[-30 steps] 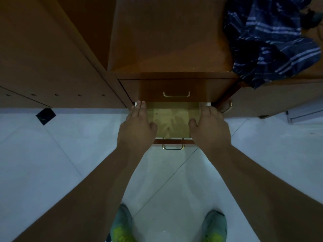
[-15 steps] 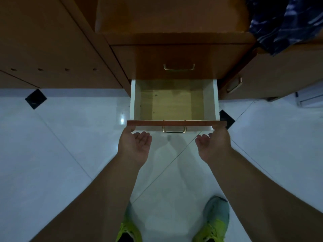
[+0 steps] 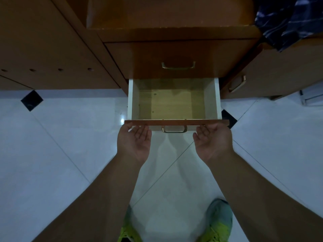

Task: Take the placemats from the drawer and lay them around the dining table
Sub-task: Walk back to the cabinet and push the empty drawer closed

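Wooden drawer [image 3: 174, 102] pulled out, pale flat bottom bare, no placemats visible. Left hand [image 3: 135, 143] and right hand [image 3: 212, 142] palms-up, fingers relaxed, fingertips under its front edge, beside brass handle [image 3: 174, 129].

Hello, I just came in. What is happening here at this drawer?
A person stands at a wooden cabinet with its lower drawer pulled out. The left hand and the right hand are palm up under the drawer's front edge, on either side of its metal handle, fingers fairly straight. The part of the drawer that shows holds nothing; no placemats are in view. The drawer above is closed.
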